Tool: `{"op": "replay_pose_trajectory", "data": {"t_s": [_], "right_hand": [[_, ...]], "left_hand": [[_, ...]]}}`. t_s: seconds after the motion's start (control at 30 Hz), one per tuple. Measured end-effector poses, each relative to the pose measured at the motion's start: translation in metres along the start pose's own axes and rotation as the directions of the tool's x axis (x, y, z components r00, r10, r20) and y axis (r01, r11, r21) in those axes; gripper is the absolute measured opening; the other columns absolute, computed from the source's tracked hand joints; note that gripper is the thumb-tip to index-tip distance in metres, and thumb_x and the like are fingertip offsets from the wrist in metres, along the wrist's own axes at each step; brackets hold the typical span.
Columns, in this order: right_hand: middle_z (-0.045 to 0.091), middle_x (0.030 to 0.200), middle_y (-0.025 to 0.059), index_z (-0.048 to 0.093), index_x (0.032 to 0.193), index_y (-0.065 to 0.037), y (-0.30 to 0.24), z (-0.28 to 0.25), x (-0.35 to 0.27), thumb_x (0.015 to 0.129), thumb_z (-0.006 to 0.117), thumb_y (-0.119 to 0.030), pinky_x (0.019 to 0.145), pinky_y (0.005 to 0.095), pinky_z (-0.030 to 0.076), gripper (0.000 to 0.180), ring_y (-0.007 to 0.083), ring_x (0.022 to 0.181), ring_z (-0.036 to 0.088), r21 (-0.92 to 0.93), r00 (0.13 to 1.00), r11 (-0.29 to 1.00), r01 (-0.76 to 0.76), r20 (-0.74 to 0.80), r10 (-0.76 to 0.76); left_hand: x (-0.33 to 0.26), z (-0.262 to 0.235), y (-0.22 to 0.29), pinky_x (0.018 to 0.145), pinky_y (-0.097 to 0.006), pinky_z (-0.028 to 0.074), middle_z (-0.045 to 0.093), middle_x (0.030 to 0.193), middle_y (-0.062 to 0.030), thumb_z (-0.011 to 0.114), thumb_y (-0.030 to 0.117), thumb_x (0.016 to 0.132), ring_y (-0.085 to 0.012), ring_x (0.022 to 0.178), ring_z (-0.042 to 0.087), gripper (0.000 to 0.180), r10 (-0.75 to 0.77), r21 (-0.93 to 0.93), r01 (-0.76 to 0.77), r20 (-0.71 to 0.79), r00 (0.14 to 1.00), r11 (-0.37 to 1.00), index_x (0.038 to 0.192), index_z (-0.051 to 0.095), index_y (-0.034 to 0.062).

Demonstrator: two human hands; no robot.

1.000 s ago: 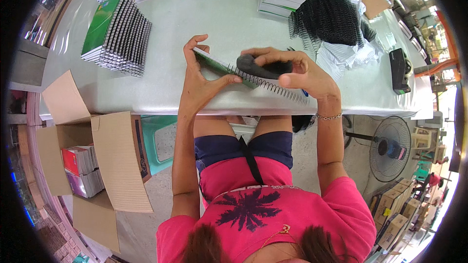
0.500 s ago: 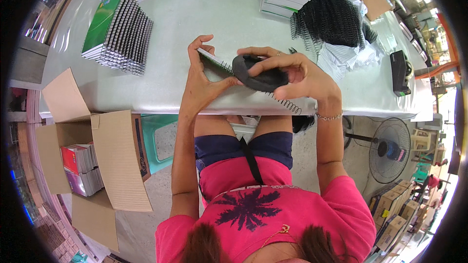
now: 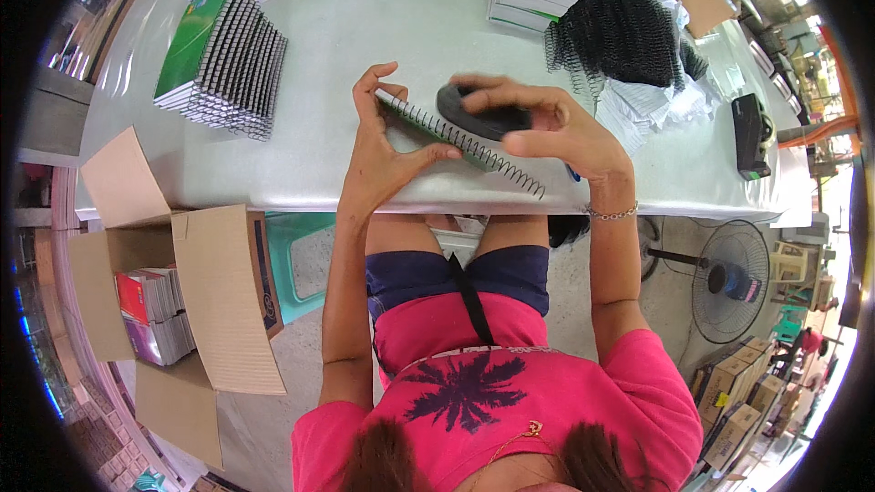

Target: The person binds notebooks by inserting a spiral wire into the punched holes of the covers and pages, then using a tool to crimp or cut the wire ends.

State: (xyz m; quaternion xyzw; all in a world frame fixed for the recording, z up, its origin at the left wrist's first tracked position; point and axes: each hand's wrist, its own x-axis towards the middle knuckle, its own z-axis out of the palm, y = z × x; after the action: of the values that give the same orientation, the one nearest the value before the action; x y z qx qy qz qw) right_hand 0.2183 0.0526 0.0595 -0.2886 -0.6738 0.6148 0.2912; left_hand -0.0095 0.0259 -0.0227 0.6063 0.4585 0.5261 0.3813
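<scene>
A single head-worn fisheye view looks steeply down, close over the white table (image 3: 437, 27).

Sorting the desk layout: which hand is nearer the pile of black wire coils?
Right. The right hand sits just below-left of the coil pile; the left hand is farther left, holding the notebook.

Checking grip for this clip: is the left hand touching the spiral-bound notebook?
Touching. The head view shows the left hand with thumb and fingers pressed against the notebook beside its wire spiral.
</scene>
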Motion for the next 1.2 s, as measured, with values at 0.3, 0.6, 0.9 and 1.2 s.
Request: {"op": "replay_pose_trajectory", "data": {"t_s": [0.3, 0.6, 0.9, 1.2], "right_hand": [[0.045, 0.147, 0.0184, 0.068, 0.121, 0.002, -0.007, 0.005, 0.008, 0.075, 0.082, -0.020, 0.110, 0.0358, 0.035, 0.053, 0.0254, 0.131, 0.047, 0.027, 0.999, 1.000, -0.014, 0.029, 0.013], [0.045, 0.145, 0.0236, 0.061, 0.132, -0.014, 0.032, -0.004, 0.016, 0.080, 0.078, -0.035, 0.111, 0.0415, 0.034, 0.058, 0.0381, 0.138, 0.040, -0.639, 0.870, 0.763, -0.098, -0.428, -0.246], [0.054, 0.124, 0.0197, 0.059, 0.131, -0.013, 0.056, 0.003, -0.065, 0.082, 0.074, -0.036, 0.105, 0.0522, 0.030, 0.056, 0.0369, 0.119, 0.050, -0.677, 0.651, 0.360, -0.642, -0.729, -0.209], [0.055, 0.111, 0.0143, 0.060, 0.127, -0.007, 0.029, 0.031, -0.067, 0.074, 0.078, -0.010, 0.094, 0.0382, 0.044, 0.056, 0.0286, 0.105, 0.053, -0.622, 0.488, 0.701, -0.349, -0.759, -0.431]], "left_hand": [[-0.001, -0.002, -0.004, 0.095, -0.037, 0.044, 0.044, 0.111, -0.0097, 0.099, 0.021, 0.050, -0.0248, 0.105, 0.051, 0.114, -0.029, -0.021, 0.029, 0.016, 0.999, 0.999, 0.142, 0.031, 0.0128], [-0.002, 0.006, 0.006, 0.092, -0.029, 0.042, 0.047, 0.110, -0.0082, 0.080, 0.018, 0.081, -0.0173, 0.100, 0.051, 0.070, -0.023, 0.047, 0.025, -0.042, 0.999, 0.999, 0.133, 0.035, 0.0036], [-0.016, 0.022, 0.018, 0.083, -0.026, 0.041, 0.054, 0.102, -0.0075, 0.061, 0.024, 0.099, -0.0145, 0.088, 0.049, 0.034, -0.096, -0.055, 0.087, -0.199, 0.975, 0.995, 0.120, 0.047, 0.0011], [-0.013, 0.019, 0.018, 0.069, -0.018, 0.034, 0.053, 0.092, 0.0035, 0.065, 0.017, 0.097, -0.0040, 0.074, 0.038, 0.029, -0.051, -0.140, 0.029, -0.155, 0.987, 0.990, 0.121, 0.060, 0.0009]]}}
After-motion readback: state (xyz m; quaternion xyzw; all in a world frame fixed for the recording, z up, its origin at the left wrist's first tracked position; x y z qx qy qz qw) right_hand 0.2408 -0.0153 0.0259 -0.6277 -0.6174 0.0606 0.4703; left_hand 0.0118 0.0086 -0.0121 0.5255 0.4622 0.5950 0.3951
